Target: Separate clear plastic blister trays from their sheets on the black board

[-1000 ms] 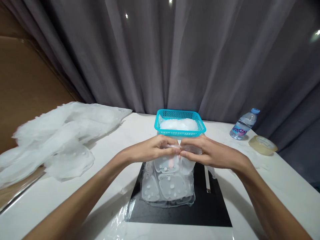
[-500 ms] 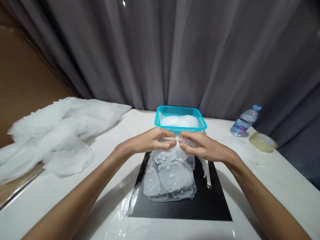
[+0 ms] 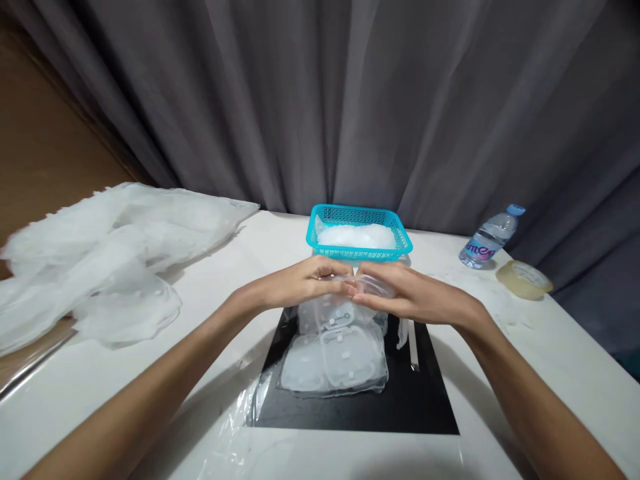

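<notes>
A clear plastic bag (image 3: 345,360) holding several flat translucent pieces with small white dots lies on a black mat (image 3: 350,415). At the bag's far end, my left hand (image 3: 317,281) pinches the gathered plastic. Close beside it, my right hand (image 3: 400,288) also grips the plastic, and the fingertips of both hands nearly meet. The fingers partly hide the gathered end. Just right of the bag, a thin white strip (image 3: 413,347) lies on the mat.
Behind my hands stands a turquoise basket (image 3: 360,254) with white material inside. White filmy bags (image 3: 120,253) are heaped at left beside a cardboard box (image 3: 45,133). A water bottle (image 3: 489,240) and a tape roll (image 3: 524,280) stand at right. A grey curtain (image 3: 320,100) hangs behind.
Both hands have stayed on the bag's gathered end; they parted slightly, then came together again. The bag's lower end tilted up a little and now lies flatter on the mat.
</notes>
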Action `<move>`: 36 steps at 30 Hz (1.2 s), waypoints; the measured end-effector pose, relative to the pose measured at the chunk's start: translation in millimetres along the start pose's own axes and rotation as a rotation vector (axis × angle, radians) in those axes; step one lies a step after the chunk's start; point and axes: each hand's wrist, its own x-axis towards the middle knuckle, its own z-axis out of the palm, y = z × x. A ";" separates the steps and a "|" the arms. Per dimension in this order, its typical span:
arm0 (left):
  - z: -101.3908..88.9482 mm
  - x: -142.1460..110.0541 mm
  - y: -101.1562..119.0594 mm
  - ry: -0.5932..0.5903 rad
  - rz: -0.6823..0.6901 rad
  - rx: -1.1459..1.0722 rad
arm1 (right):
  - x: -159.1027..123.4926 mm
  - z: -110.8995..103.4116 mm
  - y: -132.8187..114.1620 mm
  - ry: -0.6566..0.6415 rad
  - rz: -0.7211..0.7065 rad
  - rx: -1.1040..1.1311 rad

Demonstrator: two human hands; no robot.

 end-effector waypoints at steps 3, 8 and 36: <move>-1.1 2.3 -4.7 -0.014 0.011 -0.069 | 1.0 1.6 -1.1 0.017 -0.061 -0.029; -3.9 6.9 -27.0 -0.071 -0.025 -0.113 | 3.2 6.3 -1.5 0.010 -0.104 -0.108; -49.1 -27.5 23.6 -0.133 -0.330 0.108 | -15.4 -21.1 -28.9 -0.047 0.152 0.112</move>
